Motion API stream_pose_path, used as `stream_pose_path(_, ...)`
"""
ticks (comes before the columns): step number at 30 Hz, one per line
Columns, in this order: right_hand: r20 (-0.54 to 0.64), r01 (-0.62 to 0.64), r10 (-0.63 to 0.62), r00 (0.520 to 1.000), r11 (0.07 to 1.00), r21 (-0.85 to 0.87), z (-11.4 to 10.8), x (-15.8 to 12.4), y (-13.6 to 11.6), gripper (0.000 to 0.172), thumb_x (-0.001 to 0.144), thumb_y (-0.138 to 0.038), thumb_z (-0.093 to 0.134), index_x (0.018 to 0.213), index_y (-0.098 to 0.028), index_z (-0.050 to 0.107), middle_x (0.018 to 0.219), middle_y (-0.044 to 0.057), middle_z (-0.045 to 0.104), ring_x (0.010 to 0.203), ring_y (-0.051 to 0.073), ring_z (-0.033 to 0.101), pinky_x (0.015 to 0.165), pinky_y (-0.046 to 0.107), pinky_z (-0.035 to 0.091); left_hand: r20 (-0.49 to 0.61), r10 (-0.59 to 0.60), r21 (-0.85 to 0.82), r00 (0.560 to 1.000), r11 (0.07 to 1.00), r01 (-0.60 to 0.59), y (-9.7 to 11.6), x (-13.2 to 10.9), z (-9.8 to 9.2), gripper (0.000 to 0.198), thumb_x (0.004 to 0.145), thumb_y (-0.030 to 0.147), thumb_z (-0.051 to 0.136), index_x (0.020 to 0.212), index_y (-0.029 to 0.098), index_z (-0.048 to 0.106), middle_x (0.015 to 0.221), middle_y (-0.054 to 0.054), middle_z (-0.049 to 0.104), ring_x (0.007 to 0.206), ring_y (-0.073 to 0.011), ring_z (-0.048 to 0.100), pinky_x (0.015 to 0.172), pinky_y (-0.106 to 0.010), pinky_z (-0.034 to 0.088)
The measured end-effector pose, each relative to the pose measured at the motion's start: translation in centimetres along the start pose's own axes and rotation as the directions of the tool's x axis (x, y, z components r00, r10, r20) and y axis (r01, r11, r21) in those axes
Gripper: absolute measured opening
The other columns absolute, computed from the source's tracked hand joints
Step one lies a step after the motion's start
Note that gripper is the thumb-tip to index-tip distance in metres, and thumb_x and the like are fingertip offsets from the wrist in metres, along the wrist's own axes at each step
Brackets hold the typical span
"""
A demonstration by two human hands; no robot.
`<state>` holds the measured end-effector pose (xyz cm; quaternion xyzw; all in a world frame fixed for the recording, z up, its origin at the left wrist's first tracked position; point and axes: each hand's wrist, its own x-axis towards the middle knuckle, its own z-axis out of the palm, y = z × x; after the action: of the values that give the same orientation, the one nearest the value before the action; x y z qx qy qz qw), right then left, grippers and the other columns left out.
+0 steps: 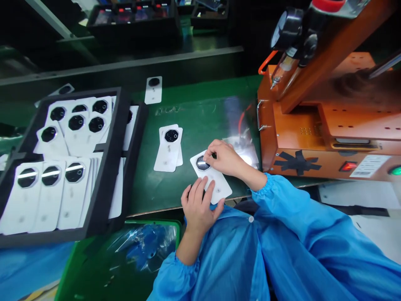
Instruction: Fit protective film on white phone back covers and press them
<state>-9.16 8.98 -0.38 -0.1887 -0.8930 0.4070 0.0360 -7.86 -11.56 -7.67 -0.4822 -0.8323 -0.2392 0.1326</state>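
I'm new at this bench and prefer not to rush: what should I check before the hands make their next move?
1. Left hand on the white panel: ok, fingers rest along its left side.
2. Right hand at the dark disc: ok, fingertips are at its edge.
3. Anything pinched in the right fingertips: cannot tell.
4. Panel well back from the green bench's front edge: not ok, its lower end reaches there.
5. Overlapping panel pair kept apart: ok, a gap shows.

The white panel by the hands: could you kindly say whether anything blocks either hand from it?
Nothing visible does: the left hand rests on the white panel, and the right hand is at its black disc.
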Motion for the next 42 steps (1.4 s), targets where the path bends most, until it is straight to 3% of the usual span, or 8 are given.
stream_pose_path(12, -0.003, -0.014, 0.014, 1.0, 0.994, -0.111, 0.3, 0.3, 0.2, 0.015, 0.09, -0.02, 0.063, 0.079, -0.019, 0.072, 0.106, 0.004, 0.067, 0.104, 0.022, 0.056, 0.09, 0.036, 0.036, -0.04, 0.006, 0.0, 0.999, 1.0, -0.006, 0.0, 0.1, 0.0, 0.053, 0.087, 0.047, 0.069, 0.133, 0.023, 0.062, 0.137, -0.013, 0.066, 0.127, -0.0306, 0.061, 0.112, -0.047, 0.034)
stream_pose_path(28, -0.051, -0.01, 0.0, 0.999, 0.98, -0.198, 0.8, 0.4, 0.3, 0.017, 0.091, -0.02, 0.059, 0.081, -0.018, 0.072, 0.105, 0.007, 0.067, 0.1, 0.022, 0.057, 0.088, 0.035, 0.039, -0.001, -0.006, -0.004, 1.0, 1.0, 0.006, -0.1, -0.1, 0.0, 0.054, 0.087, 0.046, 0.067, 0.136, 0.025, 0.06, 0.141, -0.013, 0.063, 0.13, -0.0313, 0.059, 0.113, -0.048, 0.033)
stream_pose_path(35, -0.096, 0.028, -0.051, 0.994, 0.974, -0.226, 0.9, 0.0, 0.4, 0.014, 0.091, -0.024, 0.063, 0.083, -0.018, 0.073, 0.105, 0.007, 0.064, 0.099, 0.021, 0.057, 0.086, 0.035, 0.042, 0.011, -0.009, -0.017, 1.0, 1.0, 0.009, -0.1, -0.1, 0.0, 0.054, 0.087, 0.045, 0.068, 0.136, 0.025, 0.06, 0.14, -0.013, 0.063, 0.13, -0.032, 0.058, 0.112, -0.049, 0.033)
stream_pose_path(40, -0.196, 0.067, -0.154, 0.968, 0.918, -0.392, -0.5, -1.6, -1.1, 0.02, 0.092, -0.029, 0.065, 0.105, -0.014, 0.071, 0.115, 0.012, 0.061, 0.105, 0.026, 0.054, 0.084, 0.038, 0.042, 0.035, 0.003, -0.008, 0.999, 1.0, -0.003, 0.0, 0.0, -0.5, 0.057, 0.086, 0.05, 0.069, 0.136, 0.025, 0.059, 0.141, -0.014, 0.062, 0.131, -0.0327, 0.057, 0.113, -0.051, 0.032)
stream_pose_path(42, -0.183, 0.114, -0.221, 0.958, 0.879, -0.462, -1.5, -3.2, -2.0, 0.02, 0.094, -0.026, 0.061, 0.109, -0.013, 0.068, 0.116, 0.013, 0.061, 0.105, 0.027, 0.054, 0.082, 0.038, 0.042, 0.072, -0.001, -0.015, 0.997, 1.0, 0.002, 0.0, 0.1, -0.9, 0.057, 0.086, 0.051, 0.069, 0.136, 0.025, 0.059, 0.143, -0.014, 0.061, 0.132, -0.0335, 0.055, 0.114, -0.052, 0.031)
